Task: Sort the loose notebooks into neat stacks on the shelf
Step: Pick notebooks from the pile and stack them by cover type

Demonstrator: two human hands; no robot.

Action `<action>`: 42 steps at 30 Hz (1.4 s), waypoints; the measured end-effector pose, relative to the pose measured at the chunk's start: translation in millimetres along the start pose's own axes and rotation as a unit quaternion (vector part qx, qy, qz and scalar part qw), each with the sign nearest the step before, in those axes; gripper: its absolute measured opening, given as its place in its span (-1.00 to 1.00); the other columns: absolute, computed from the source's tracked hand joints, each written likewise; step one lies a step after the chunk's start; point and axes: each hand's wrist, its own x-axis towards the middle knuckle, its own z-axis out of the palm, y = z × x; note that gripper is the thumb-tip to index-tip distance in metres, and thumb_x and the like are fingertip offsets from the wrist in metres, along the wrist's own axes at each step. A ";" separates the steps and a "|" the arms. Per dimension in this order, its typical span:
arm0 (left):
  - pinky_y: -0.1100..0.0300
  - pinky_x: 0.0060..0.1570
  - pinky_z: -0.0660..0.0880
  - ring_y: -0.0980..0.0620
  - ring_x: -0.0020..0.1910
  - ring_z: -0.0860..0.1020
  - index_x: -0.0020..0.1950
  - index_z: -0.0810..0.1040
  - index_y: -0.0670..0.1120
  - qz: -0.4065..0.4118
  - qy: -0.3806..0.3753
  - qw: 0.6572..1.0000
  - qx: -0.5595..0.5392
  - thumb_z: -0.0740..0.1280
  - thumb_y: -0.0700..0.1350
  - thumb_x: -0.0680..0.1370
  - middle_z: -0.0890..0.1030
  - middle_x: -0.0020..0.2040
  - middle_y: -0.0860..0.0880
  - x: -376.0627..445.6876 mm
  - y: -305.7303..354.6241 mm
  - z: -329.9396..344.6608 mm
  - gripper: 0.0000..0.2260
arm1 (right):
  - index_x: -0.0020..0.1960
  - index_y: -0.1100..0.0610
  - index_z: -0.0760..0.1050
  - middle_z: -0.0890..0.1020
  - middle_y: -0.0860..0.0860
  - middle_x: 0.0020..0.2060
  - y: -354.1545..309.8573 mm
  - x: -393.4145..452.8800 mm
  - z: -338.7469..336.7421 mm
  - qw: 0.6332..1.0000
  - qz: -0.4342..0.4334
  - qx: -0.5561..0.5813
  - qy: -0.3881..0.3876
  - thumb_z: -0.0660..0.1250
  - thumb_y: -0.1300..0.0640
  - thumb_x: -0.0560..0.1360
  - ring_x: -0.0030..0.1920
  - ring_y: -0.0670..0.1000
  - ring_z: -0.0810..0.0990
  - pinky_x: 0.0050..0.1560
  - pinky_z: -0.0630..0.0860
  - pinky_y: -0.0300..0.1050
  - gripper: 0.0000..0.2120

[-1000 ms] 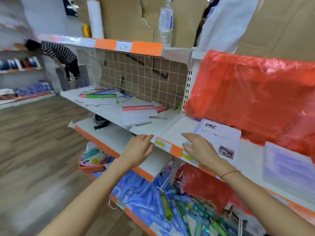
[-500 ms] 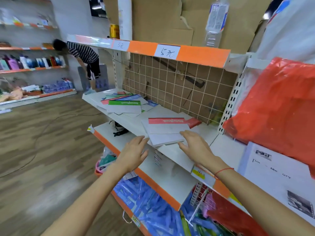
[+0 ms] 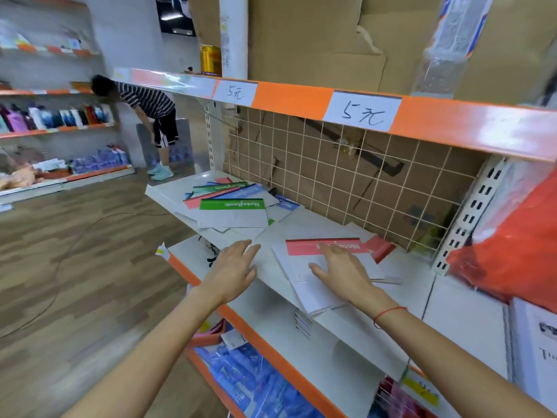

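Head view of a shop shelf [image 3: 271, 273] with both hands extended over it. The right hand [image 3: 340, 271] lies palm down on the near pile of notebooks [image 3: 304, 285], its fingers [image 3: 330, 250] straight and slightly spread, the tips reaching the red band of the top notebook [image 3: 324, 247]; nothing is gripped. This pile sits at the front of the white shelf, and its lower sheets overhang the front edge. The left hand [image 3: 233, 268] is beside the pile, over bare shelf surface, with fingers extended and loosely fanned, holding nothing; whether it touches the shelf cannot be told. A second, scattered heap of notebooks [image 3: 233, 206] lies farther back and to the left on the same shelf, a green-banded one [image 3: 232, 204] uppermost, with red and blue covers fanned beneath. A wire grid panel [image 3: 346, 176] backs the shelf. A red cord [image 3: 388, 313] circles the right wrist.
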 end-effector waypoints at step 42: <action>-0.06 0.36 0.21 -0.10 0.45 0.22 0.51 0.22 -0.02 0.324 -0.150 0.932 0.055 0.30 -0.06 0.45 0.24 0.47 -0.10 120.4 -163.3 45.6 -0.37 | 0.54 0.12 0.02 0.53 0.19 0.14 -80.7 42.7 34.7 0.980 0.128 -0.109 -0.104 0.20 -0.04 0.57 0.13 0.19 0.50 0.04 0.41 -0.06 -0.35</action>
